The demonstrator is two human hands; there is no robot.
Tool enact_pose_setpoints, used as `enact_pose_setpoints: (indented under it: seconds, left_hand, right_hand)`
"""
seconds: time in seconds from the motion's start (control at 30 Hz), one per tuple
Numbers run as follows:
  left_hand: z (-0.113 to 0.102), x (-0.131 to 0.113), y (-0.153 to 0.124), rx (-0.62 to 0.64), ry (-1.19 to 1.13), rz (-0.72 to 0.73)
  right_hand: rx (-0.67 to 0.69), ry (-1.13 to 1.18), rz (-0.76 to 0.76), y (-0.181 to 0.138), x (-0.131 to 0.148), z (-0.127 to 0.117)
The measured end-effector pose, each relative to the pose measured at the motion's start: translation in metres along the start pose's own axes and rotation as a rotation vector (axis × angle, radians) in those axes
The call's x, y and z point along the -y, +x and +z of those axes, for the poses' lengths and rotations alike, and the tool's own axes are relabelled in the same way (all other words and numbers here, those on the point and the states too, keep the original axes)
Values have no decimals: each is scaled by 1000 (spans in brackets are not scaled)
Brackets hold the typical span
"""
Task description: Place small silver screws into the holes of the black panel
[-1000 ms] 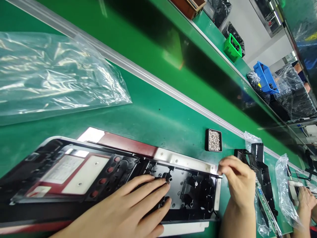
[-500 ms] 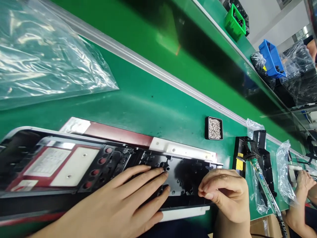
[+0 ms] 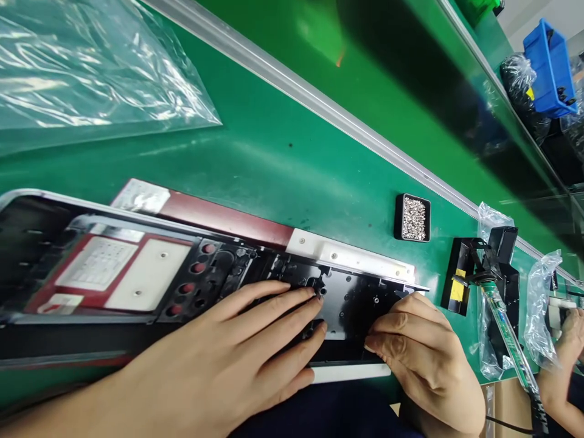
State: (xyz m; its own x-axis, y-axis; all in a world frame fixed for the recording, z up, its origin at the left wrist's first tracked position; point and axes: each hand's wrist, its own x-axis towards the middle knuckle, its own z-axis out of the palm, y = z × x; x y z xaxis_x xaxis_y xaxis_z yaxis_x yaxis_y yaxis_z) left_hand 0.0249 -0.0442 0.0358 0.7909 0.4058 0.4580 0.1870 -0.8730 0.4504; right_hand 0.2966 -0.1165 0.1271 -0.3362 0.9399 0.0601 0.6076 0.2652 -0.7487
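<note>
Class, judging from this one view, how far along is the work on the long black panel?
Done: panel lies flat on the green bench. In hand: left hand presses it down; right hand pinches at its end; what it holds is hidden. Left: screw tray is full, and the screwdriver lies untouched.

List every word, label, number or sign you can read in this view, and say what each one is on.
No text can be read.
White label on the long black and red panel: rows of print, too small and blurred.
Small white sticker on the same panel: blurred.
Yellow label on the black stand: no legible marks.
Blue bin and screw tray: no writing visible.
</note>
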Motion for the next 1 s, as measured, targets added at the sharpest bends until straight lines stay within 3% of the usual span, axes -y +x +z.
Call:
enact_pose_setpoints:
  seconds: [0.23, 0.53, 0.73, 1.0]
  left_hand:
    - [-3, -1, 3, -5, 8, -6]
    - [-3, -2, -1, 17, 3, -14]
    - [-3, -2, 2, 13, 6, -12]
    - [-4, -2, 2, 12, 12, -19]
  right_hand:
    - [59, -5, -32, 2, -5, -7]
    - [4, 51, -47, 8, -13, -4]
    - [-29, -24, -36, 5, -7, -2]
    - [39, -99, -37, 1, 0, -7]
